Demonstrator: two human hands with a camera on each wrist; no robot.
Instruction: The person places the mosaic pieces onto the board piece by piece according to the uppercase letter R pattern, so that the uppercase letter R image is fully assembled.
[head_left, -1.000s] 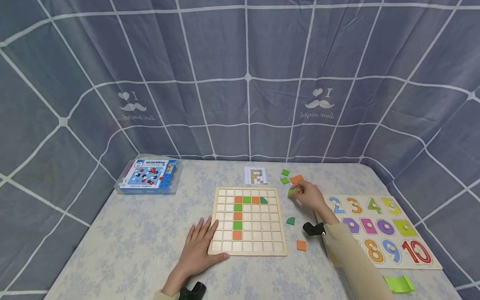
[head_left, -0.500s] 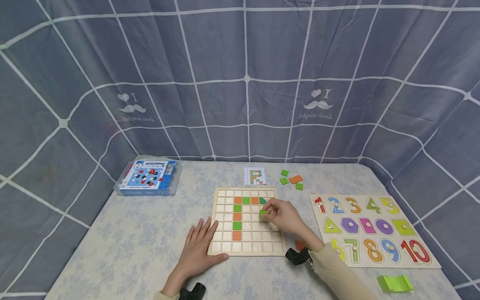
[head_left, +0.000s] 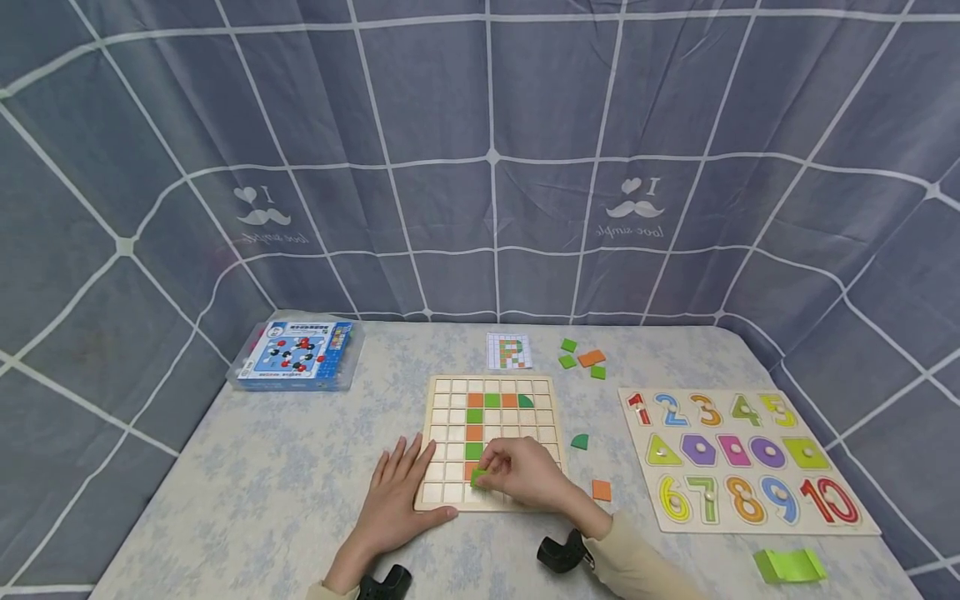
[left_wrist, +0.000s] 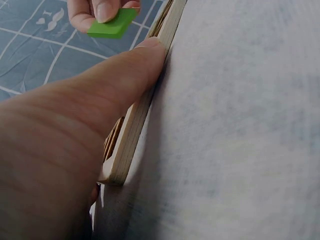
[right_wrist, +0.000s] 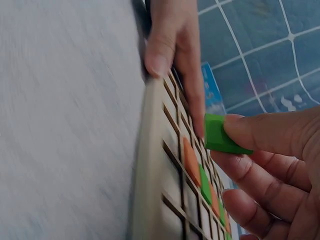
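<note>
A wooden grid board (head_left: 442,493) lies on the table, with orange and green square tiles in one column and along a row near its top. A dark green quarter-round tile (head_left: 526,402) ends that row. My right hand (head_left: 528,473) pinches a light green square tile (right_wrist: 220,134) between thumb and fingers, close over the lower part of the column. In the head view it overlaps the lowest orange tile (head_left: 469,472). My left hand (head_left: 401,500) rests with spread fingers on the board's left edge, its thumb (left_wrist: 145,55) along the near edge.
Right of the board lie a quarter-round tile (head_left: 580,442) and an orange tile (head_left: 602,490). Several loose tiles (head_left: 592,358) sit behind, beside a pattern card (head_left: 509,352). A number puzzle (head_left: 652,500) and a green block (head_left: 791,567) are on the right, a plastic case (head_left: 296,354) at back left.
My right hand has carried the light green tile from the loose tiles at the back right, leftward and nearer, over the board's lower part. My left hand has stayed in place.
</note>
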